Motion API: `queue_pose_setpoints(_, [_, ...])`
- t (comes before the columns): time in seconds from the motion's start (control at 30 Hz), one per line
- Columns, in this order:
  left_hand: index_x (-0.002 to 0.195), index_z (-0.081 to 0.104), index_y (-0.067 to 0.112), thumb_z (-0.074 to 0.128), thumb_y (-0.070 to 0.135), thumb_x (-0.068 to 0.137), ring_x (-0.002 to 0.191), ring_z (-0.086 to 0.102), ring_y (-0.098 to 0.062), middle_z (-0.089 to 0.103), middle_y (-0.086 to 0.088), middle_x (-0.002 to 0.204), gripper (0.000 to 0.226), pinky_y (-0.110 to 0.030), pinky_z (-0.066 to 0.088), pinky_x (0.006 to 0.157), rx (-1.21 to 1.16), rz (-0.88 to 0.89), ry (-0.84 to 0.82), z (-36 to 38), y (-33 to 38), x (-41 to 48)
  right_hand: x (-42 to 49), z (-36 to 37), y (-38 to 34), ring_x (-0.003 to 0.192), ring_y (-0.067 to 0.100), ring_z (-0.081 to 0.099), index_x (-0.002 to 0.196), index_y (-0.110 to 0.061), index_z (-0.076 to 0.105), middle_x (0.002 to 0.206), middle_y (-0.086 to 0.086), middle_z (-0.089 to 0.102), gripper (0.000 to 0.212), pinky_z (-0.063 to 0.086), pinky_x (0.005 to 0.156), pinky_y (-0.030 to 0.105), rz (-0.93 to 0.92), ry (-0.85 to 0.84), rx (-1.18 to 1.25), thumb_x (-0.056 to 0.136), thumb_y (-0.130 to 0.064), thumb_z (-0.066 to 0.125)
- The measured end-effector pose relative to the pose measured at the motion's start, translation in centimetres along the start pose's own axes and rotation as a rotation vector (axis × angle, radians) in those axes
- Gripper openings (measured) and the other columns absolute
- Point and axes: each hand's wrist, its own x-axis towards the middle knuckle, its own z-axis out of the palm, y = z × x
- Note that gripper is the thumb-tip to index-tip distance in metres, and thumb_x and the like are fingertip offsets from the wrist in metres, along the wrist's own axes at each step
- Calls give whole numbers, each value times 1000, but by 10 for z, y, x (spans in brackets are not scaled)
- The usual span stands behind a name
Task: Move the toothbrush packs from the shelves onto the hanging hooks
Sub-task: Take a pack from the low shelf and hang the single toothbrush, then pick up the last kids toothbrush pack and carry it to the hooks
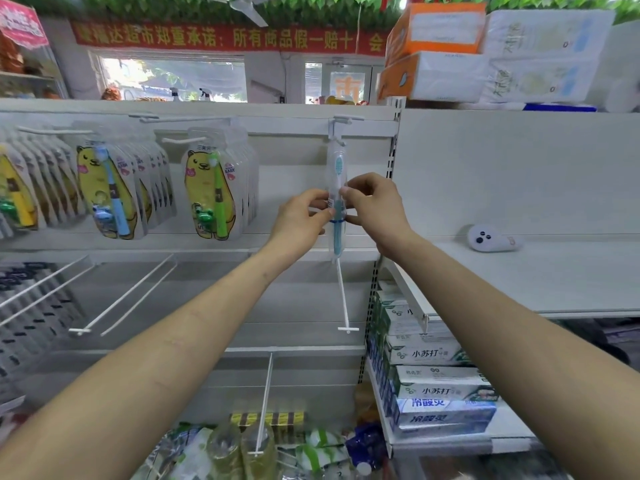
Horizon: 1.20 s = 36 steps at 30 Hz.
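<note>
Two bare forearms reach up over a jumble of bottles low on the rack, past stacked toothpaste boxes on the right-hand shelving. A bare white peg juts out just under the hands. The left hand pinches the clear toothbrush pack from its left side, thumb and fingers curled onto the plastic. The right hand pinches it from the opposite side at the same height. The pack hangs upright and edge-on to the camera, with a teal brush inside. Its top sits at the upper hook on the back rail. It seems to be threaded on, though the edge-on view hides the hole. Further left on that rail hang rows of bear-printed packs. To the right, a small white object lies on a shelf. Cartons are piled on the top board, and a red banner runs along the far wall.
</note>
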Motion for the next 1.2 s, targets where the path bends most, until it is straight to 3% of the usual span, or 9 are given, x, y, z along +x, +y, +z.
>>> queue_pose_setpoints(0.13, [133, 61, 22, 67, 24, 101, 102, 68, -10, 67, 6, 117, 33, -40, 61, 93, 51, 62, 71, -1, -7, -10, -7, -2, 6, 96, 23, 73, 101, -20, 68, 99, 0, 71, 10, 64, 84, 49, 0, 19, -63, 94, -27, 69])
queue_pose_setpoints(0.27, [118, 62, 25, 68, 29, 99, 91, 62, -10, 60, 8, 109, 20, -42, 60, 83, 255, 212, 167, 7, -12, -33, -19, -16, 15, 99, 17, 69, 111, -21, 68, 103, -5, 70, 18, 60, 93, 46, -36, 41, -182, 94, -27, 69])
queue_pose_setpoints(0.37, [118, 61, 26, 64, 32, 98, 93, 59, -12, 57, 10, 108, 20, -45, 58, 81, 404, 334, 84, 29, -3, -49, -37, -40, 21, 96, 14, 66, 118, -16, 66, 107, -2, 69, 23, 56, 93, 39, -81, 19, -334, 96, -21, 67])
queue_pose_setpoints(0.57, [143, 51, 19, 70, 36, 93, 129, 49, -29, 52, -4, 141, 56, -49, 45, 104, 595, 347, -144, 124, 32, -66, -80, -150, 45, 117, 33, 55, 137, -12, 54, 132, 11, 54, 44, 52, 87, 48, -210, -45, -888, 94, -19, 62])
queue_pose_setpoints(0.7, [146, 47, 18, 70, 43, 92, 131, 47, -33, 50, -8, 144, 64, -49, 45, 104, 647, 438, -246, 215, 67, -87, -122, -251, 64, 115, 39, 52, 137, -11, 52, 131, 15, 51, 46, 51, 80, 49, -159, -2, -1172, 94, -21, 63])
queue_pose_setpoints(0.9, [144, 50, 15, 73, 40, 87, 126, 51, -38, 52, -13, 141, 66, -52, 49, 96, 581, 657, -421, 384, 134, -154, -222, -410, 100, 111, 41, 55, 135, -9, 53, 127, 16, 53, 45, 51, 76, 49, 69, 95, -1384, 93, -22, 63])
queue_pose_setpoints(1.2, [134, 55, 11, 79, 44, 82, 114, 56, -42, 57, -16, 131, 66, -52, 51, 85, 370, 1021, -810, 628, 242, -304, -415, -619, 131, 111, 39, 54, 132, -11, 51, 125, 14, 52, 40, 38, 77, 44, 678, 333, -1525, 93, -18, 60])
